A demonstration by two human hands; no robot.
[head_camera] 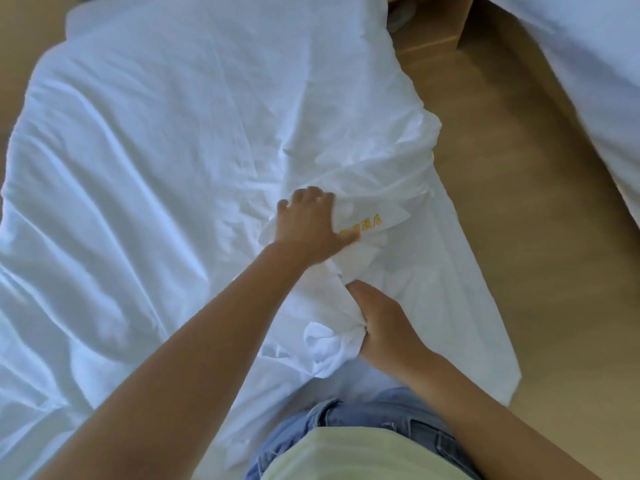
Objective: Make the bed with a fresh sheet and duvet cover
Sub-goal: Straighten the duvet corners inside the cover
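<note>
Your left hand (308, 223) grips the lettered corner of the cover (207, 116), spread over the bed (446, 258). Your right hand (381, 327) clenches a bunch nearer you. Tug unevenly and it may slip onto the floor (502, 202).

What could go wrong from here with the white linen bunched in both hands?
1. A loose flap of the white wrinkled bed linen hangs out over the tan smooth floor; it may drag and soil.
2. The left hand and right hand grip a twisted bunch; pulling could set the twist, likely misaligning the corner with yellow embroidered lettering.
</note>
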